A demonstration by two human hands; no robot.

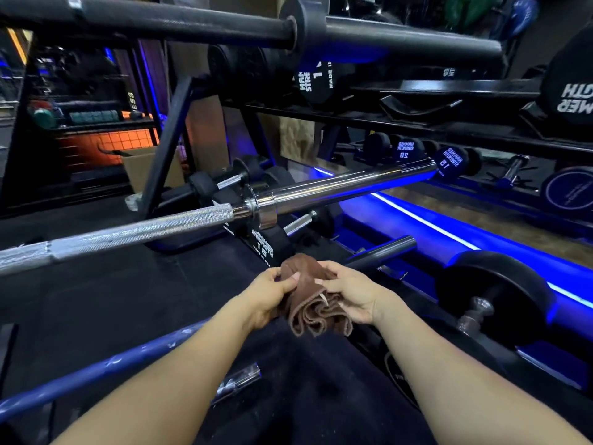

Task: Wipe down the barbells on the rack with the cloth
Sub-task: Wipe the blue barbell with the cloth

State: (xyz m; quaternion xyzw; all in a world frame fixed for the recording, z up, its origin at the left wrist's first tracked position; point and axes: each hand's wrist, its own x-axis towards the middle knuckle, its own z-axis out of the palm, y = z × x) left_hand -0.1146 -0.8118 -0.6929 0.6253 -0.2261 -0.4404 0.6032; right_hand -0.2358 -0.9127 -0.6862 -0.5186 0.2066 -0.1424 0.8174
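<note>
A dim room is seen, lit mostly by a blue light strip (pixel 449 232) running from the centre toward 4 o'clock. A dark floor (pixel 96 300) is spread at 8 o'clock. An orange-lit tiled wall (pixel 106 144) is seen at 10 o'clock, with a cardboard box (pixel 144 170) just beside it. Dumbbell shelves (pixel 449 123) are set at 2 o'clock.

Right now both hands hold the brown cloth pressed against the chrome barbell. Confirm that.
Not quite. In the head view, both the left hand and right hand hold the brown cloth, but below the chrome barbell and apart from it, not pressed against it.
</note>
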